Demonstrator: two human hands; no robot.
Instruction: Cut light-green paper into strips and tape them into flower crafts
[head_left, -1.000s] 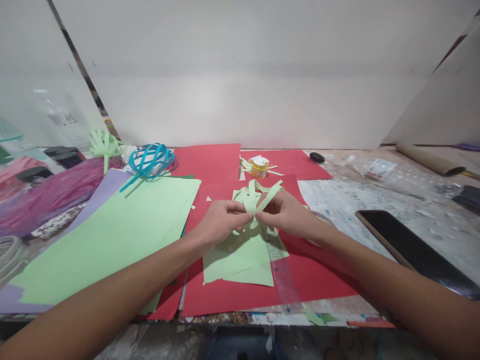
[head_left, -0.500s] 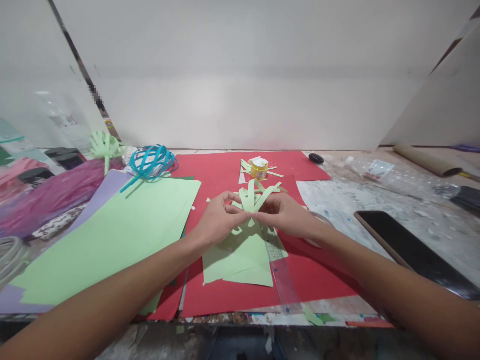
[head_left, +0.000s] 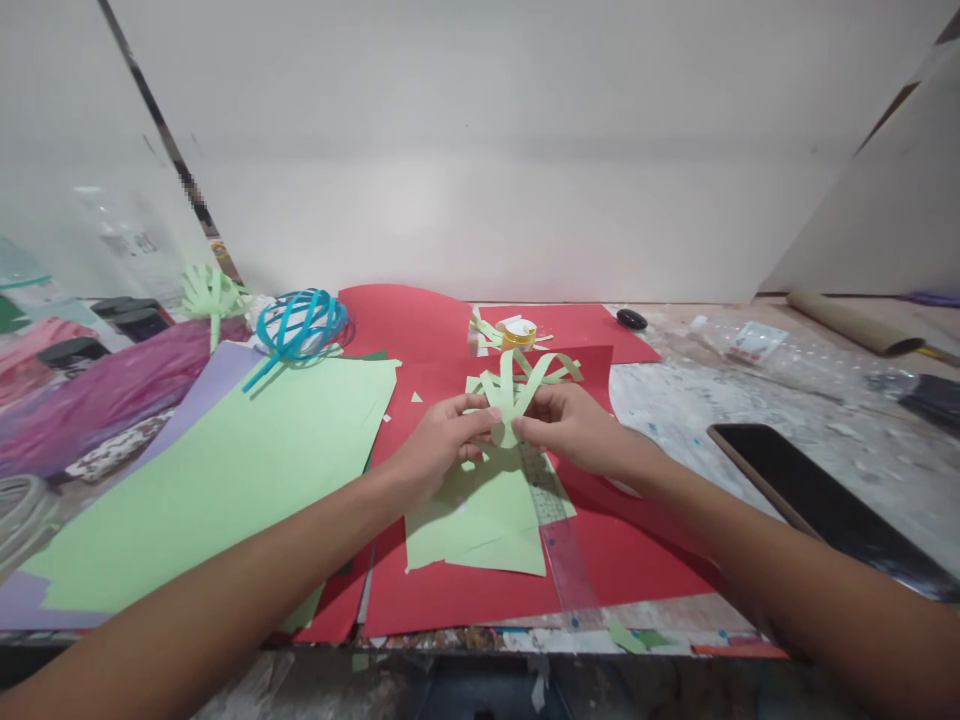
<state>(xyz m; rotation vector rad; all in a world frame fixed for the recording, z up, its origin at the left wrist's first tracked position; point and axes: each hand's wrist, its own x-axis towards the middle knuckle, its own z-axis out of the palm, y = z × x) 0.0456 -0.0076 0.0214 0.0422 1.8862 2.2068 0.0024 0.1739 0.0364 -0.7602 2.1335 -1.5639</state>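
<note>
Between my two hands is a light green paper cutout (head_left: 508,425), with a rounded base and several strips fanning upward and curling over. My left hand (head_left: 457,430) pinches its left side, thumb in front. On the other side my right hand (head_left: 562,425) grips its right edge between thumb and fingers. Beneath lies a light green sheet (head_left: 480,530) on red paper (head_left: 637,560). A clear ruler (head_left: 570,565) rests partly on that sheet, close below my right hand. Behind the cutout stands a yellow tape roll (head_left: 517,334) among green paper scraps.
To the left are large light green sheets (head_left: 225,470), a blue strip ball on a stem (head_left: 304,325) and a green paper piece (head_left: 210,292). A phone (head_left: 817,500), plastic bottle (head_left: 795,350) and cardboard tube (head_left: 855,322) lie right. The white wall (head_left: 465,150) stands behind.
My thumbs have moved apart, showing the cutout's rounded base. Its strips now arch farther to the right. The red paper's back edge has lifted and curls up behind.
</note>
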